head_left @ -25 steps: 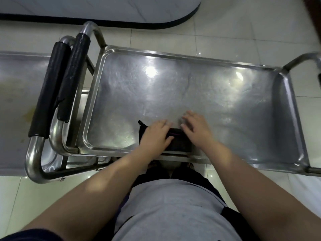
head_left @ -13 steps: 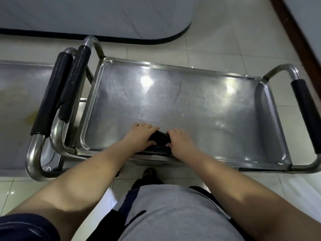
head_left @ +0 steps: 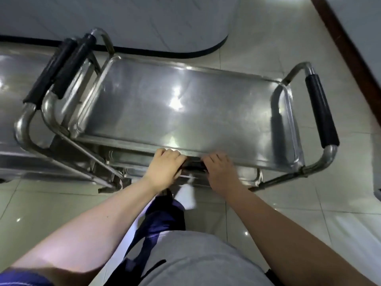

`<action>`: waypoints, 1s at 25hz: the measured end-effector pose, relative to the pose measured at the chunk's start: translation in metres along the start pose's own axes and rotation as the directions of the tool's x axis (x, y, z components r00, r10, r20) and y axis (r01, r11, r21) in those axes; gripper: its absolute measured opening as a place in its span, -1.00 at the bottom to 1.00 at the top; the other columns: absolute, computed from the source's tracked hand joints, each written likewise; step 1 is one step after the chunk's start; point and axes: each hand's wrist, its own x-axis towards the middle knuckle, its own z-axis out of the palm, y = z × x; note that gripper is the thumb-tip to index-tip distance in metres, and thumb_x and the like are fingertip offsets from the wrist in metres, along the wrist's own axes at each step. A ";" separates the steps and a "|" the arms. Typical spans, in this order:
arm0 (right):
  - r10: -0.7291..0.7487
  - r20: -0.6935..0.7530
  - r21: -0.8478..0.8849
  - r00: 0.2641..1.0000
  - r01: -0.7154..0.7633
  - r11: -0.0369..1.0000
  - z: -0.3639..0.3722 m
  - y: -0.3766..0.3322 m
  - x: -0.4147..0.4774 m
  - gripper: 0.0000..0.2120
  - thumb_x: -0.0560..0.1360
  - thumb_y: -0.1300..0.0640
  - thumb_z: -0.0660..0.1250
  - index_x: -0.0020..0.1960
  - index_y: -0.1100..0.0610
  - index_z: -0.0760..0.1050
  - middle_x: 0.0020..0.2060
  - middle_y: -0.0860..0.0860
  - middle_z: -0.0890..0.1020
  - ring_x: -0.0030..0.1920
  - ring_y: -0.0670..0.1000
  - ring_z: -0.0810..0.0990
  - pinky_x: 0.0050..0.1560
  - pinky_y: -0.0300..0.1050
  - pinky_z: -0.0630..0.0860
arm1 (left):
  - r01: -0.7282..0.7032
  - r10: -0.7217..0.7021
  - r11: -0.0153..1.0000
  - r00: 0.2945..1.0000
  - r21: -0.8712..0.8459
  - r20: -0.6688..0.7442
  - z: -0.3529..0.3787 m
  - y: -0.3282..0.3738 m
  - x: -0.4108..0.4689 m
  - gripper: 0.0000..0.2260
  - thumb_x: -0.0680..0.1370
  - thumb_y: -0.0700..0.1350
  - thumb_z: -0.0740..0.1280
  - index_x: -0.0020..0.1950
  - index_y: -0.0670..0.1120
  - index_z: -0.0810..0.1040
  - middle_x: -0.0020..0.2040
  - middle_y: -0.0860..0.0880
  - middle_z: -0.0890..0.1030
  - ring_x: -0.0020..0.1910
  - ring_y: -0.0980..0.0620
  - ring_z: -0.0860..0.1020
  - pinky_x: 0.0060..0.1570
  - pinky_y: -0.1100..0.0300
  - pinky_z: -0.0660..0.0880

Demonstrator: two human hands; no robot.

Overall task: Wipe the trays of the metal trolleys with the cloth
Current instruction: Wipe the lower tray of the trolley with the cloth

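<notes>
A metal trolley stands in front of me, its shiny top tray (head_left: 185,108) reflecting ceiling lights. A dark cloth (head_left: 193,165) sits on the tray's near rim, mostly hidden between my hands. My left hand (head_left: 165,168) grips the cloth's left end with curled fingers over the rim. My right hand (head_left: 220,172) holds the cloth's right end the same way. A lower tray (head_left: 127,159) shows just beneath the near rim.
A second trolley (head_left: 12,83) stands to the left, its black-padded handles (head_left: 61,67) nested against this one's. Another padded handle (head_left: 320,108) closes the right end. A curved counter base (head_left: 144,27) lies behind, a dark skirting (head_left: 350,48) at right, tiled floor all around.
Both hands have drawn the cloth from inside the tray back onto its near rim. My view has pulled back and shifted, so the right handle and lower tray now show.
</notes>
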 end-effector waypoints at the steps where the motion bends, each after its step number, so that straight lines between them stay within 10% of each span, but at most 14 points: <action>1: -0.017 -0.036 0.017 0.999 0.018 1.000 0.005 0.004 -0.022 -0.65 0.22 0.30 0.51 -0.01 0.20 0.59 -0.15 0.13 0.61 -0.15 0.21 0.58 -0.08 0.03 0.53 | 0.004 -0.004 1.000 1.000 0.017 0.004 0.009 0.017 -0.012 -0.72 0.48 -0.11 0.34 0.18 -0.10 0.55 0.02 -0.09 0.57 0.06 -0.16 0.52 0.09 -0.01 0.33; 12: 0.131 0.047 0.232 0.990 -0.139 0.963 0.042 0.015 -0.143 -0.68 0.24 0.41 0.49 -0.02 0.24 0.61 -0.12 0.17 0.60 -0.16 0.23 0.58 -0.13 0.10 0.53 | 0.107 -0.101 0.994 0.979 -0.026 0.175 0.075 0.089 -0.061 -0.74 0.47 0.00 0.37 0.10 -0.07 0.53 0.00 -0.09 0.57 0.04 -0.16 0.50 0.00 0.01 0.20; 25: 0.469 0.212 0.278 0.857 -0.513 0.812 0.312 0.172 -0.042 -0.65 0.49 0.12 0.40 0.27 0.09 0.54 0.16 0.14 0.59 0.21 0.20 0.51 0.16 -0.08 0.37 | 0.031 -0.033 0.996 0.999 -0.089 -0.013 0.322 0.012 0.134 -0.74 0.58 0.09 0.25 0.03 -0.09 0.55 0.01 -0.16 0.58 0.09 -0.22 0.46 0.05 -0.01 0.27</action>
